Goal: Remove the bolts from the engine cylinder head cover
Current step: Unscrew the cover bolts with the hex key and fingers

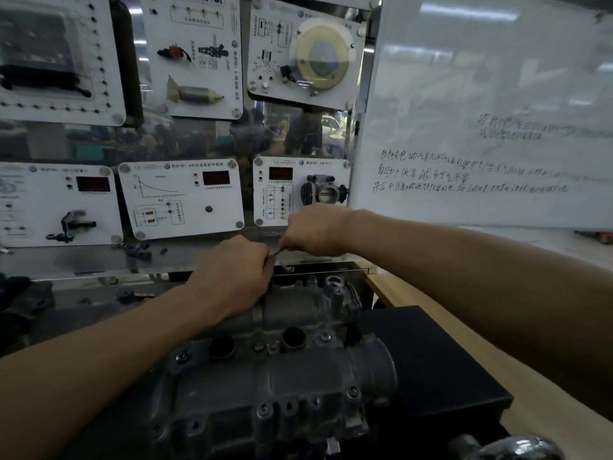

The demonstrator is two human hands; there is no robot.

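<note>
Hands work at the far edge of the grey cast-aluminium cylinder head cover, which lies on a black block with its long axis running toward the instrument panel. The left hand is closed, knuckles up, resting on the cover's far end. The right hand, higher and farther out, is closed around a thin grey metal tool shaft that slants down-left between the two fists. The bolt under the tool is hidden by the left hand; judging by the slant, it sits directly below that hand, so the left is nearer. Countable: five hex-flange bolts visible in the cover, two dark round plug wells, one tool.
</note>
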